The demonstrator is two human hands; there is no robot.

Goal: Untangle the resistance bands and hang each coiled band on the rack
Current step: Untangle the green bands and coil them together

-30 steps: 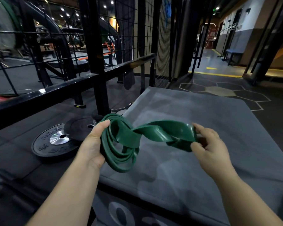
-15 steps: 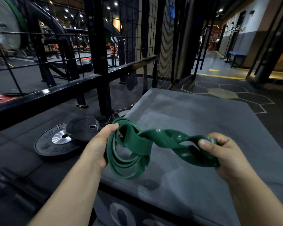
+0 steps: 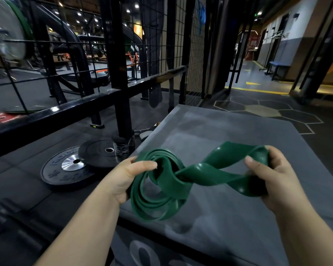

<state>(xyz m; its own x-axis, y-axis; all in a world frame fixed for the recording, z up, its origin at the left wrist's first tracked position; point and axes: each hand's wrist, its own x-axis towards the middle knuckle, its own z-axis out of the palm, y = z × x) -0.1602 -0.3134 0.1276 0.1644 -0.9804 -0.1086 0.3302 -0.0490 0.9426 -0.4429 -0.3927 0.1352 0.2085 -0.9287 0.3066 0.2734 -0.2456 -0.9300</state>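
Your band point(image 3: 200, 173) was dark green, the pad point(image 3: 229, 131) under it mottled grey, weight plates point(image 3: 65, 173) black, floor hexagons point(image 3: 236, 105) outlined in white.

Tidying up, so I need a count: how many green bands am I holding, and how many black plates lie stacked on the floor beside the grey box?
Green band: 1, gripped by left hand and right hand
Black plates: 2, the large plate and the small plate lying partly on it
Total: 3

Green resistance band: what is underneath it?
Under the green resistance band, gripped by the left hand and right hand, is a grey padded platform. The patch right behind its coils is covered.
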